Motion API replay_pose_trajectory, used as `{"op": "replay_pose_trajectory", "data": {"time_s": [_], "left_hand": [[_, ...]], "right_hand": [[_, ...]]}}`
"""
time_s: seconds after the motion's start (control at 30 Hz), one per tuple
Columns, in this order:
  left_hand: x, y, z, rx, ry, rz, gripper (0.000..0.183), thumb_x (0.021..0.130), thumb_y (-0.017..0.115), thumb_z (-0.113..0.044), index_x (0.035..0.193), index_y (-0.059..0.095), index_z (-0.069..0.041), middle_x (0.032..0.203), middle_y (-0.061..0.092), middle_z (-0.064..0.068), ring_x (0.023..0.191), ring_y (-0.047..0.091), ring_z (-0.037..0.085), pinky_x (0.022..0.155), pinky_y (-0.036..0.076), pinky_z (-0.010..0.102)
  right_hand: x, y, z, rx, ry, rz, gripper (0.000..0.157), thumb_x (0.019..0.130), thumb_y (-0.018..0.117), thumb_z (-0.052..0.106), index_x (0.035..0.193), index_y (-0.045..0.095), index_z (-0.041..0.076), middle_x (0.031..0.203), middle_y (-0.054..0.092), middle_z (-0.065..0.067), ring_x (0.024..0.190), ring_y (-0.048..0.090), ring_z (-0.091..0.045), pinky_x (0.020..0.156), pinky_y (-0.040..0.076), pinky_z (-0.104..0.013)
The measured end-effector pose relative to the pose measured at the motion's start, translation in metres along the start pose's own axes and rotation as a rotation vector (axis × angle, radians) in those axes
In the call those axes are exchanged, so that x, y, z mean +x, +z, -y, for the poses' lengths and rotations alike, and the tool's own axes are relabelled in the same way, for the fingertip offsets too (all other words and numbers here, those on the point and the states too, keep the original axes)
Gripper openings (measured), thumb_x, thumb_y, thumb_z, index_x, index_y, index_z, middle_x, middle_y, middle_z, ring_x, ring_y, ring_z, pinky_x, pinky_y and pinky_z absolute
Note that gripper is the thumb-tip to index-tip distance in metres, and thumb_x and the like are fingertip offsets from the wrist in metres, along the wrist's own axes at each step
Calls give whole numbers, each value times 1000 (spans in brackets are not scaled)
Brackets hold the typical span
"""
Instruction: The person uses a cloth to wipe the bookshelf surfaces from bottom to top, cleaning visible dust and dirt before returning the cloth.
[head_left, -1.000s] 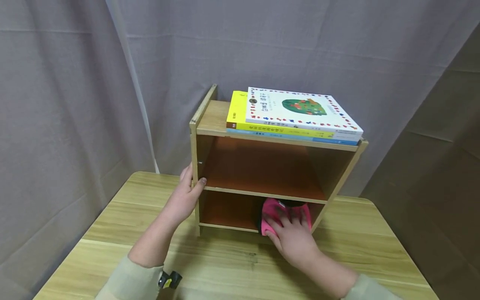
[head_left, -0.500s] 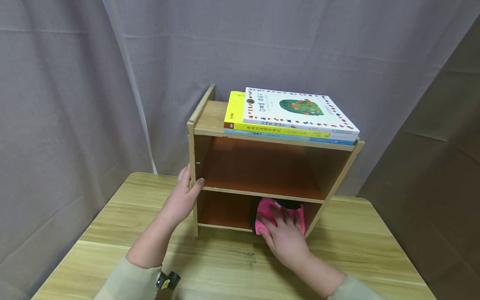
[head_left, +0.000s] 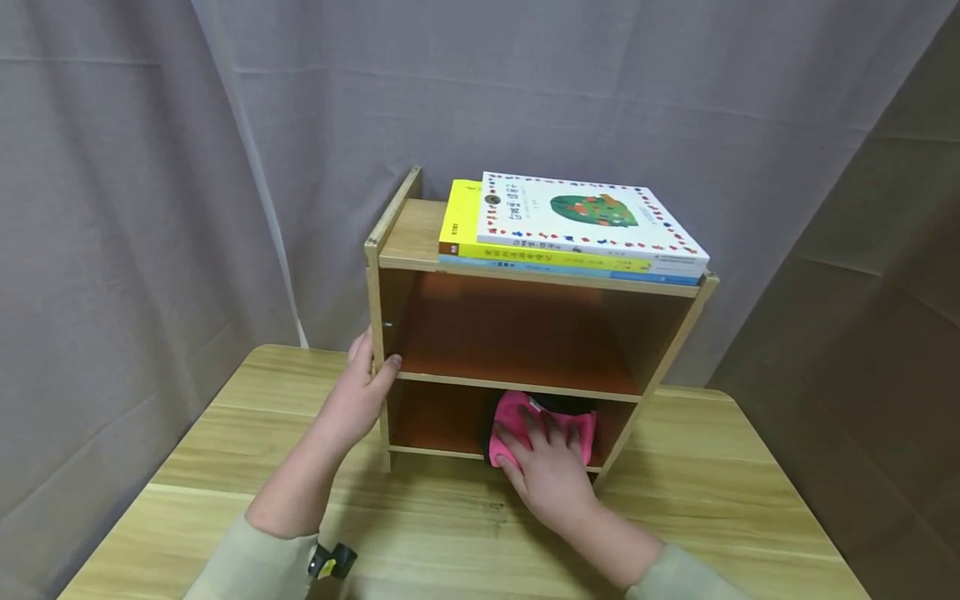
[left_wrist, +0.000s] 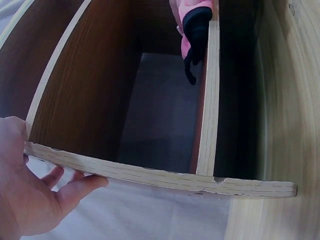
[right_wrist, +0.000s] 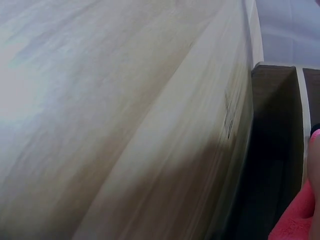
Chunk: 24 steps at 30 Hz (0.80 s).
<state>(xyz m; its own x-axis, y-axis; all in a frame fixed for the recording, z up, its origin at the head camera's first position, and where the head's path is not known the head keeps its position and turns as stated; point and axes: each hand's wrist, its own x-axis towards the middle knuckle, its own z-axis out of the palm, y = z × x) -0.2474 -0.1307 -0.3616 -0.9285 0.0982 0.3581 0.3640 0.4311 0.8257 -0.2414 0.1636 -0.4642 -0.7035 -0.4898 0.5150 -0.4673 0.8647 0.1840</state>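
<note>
A small wooden shelf unit [head_left: 517,388] stands on the table. My left hand [head_left: 358,396] grips its left side panel [left_wrist: 150,175], thumb on the front edge and fingers along the outer face. In the lower compartment, my right hand [head_left: 551,479] rests on a pink cloth [head_left: 506,421] with black parts, fingers spread and fairly straight over it. The left wrist view shows the cloth's black part [left_wrist: 197,27] close to the lower board [left_wrist: 207,115]. Only a bit of the pink cloth [right_wrist: 295,220] and the right hand shows at the right wrist view's edge.
A stack of books lies on top of the unit: a white picture book [head_left: 592,217], a yellow book [head_left: 461,217] and a blue one [head_left: 495,264] beneath. Grey curtains [head_left: 525,92] hang behind the wooden table [head_left: 420,533]. A small black device [head_left: 332,561] sits at the left cuff.
My right hand has slid the pink cloth left along the lower shelf, away from the right side panel. The left hand keeps its grip. The head view has shifted slightly.
</note>
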Motion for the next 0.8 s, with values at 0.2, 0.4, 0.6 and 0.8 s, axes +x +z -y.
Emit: {"op": "replay_pose_trajectory", "data": {"time_s": [0.2,0.4,0.6,0.8], "left_hand": [[-3,-1,-9,-17,-7,11,59,99,39,-34,145,4,-42,152,11,-1,138,13,21,108,19,51],[-8,-5,-26,-20,-12,20,60,100,38,-26,148,4,-36,152,10,4,139,13,24,108,19,53],[-6,-4,-18,-17,-15,15,60,99,39,-27,148,5,-37,151,12,3,138,14,23,108,20,52],[0,0,-1,-5,-9,-2,58,97,39,-41,142,3,-49,151,12,-4,138,15,18,108,22,50]], "right_hand": [[2,5,6,5,2,-2,47,92,38,56,134,47,37,138,44,-9,113,47,-44,87,32,-68],[3,8,15,-2,-2,-17,46,93,35,55,134,47,36,139,42,-10,114,46,-44,89,33,-66],[5,12,23,-10,-19,-97,46,93,36,53,131,51,32,134,48,-10,111,48,-43,89,33,-65],[8,11,30,-16,-14,-105,44,91,43,50,129,52,31,135,48,-7,113,47,-40,89,35,-63]]}}
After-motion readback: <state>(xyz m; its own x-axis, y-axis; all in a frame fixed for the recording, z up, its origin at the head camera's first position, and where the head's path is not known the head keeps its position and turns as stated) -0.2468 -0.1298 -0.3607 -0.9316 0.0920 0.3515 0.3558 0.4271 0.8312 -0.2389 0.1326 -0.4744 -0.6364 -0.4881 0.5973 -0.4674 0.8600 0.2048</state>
